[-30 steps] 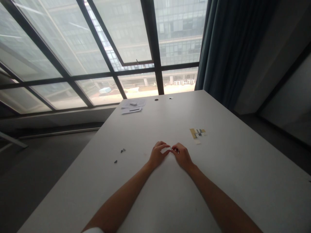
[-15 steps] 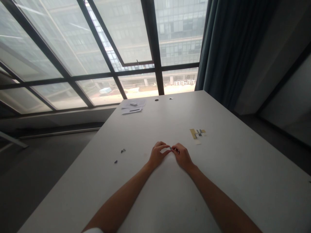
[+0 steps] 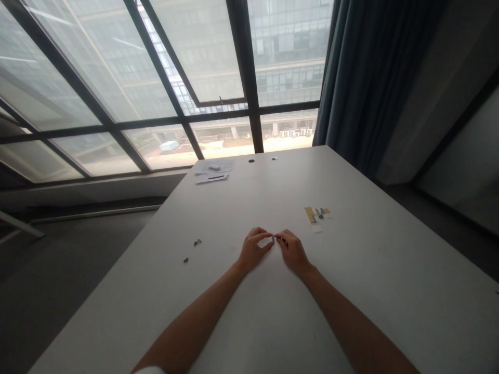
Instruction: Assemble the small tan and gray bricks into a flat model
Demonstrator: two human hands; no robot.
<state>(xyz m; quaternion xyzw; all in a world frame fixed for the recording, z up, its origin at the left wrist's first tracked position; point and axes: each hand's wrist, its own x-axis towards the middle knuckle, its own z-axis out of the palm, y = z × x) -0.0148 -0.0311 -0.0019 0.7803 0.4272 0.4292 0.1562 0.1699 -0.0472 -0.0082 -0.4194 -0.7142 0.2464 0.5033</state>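
At the middle of the white table (image 3: 257, 197), my left hand (image 3: 252, 249) and my right hand (image 3: 291, 251) meet at the fingertips. Between them is a small grey piece (image 3: 273, 239), too small to name. The left thumb and forefinger pinch it, leaving a gap in the curve of the fingers. From the other side, the right fingertips press against the same piece, with the remaining fingers curled in. Beyond my right hand lie yellow strips (image 3: 309, 214) with several small dark and grey parts (image 3: 321, 215) on or beside them.
Left of my hands lie small dark pieces (image 3: 197, 242) and another dark piece (image 3: 186, 260). Papers (image 3: 213, 169) rest at the far left edge. A dark round disc or hole (image 3: 251, 161) sits by the far edge. Windows and a blue curtain (image 3: 351, 93) stand behind the table.
The grey piece has turned from slanted to nearly upright between my fingertips. Both hands otherwise stay in the same place.
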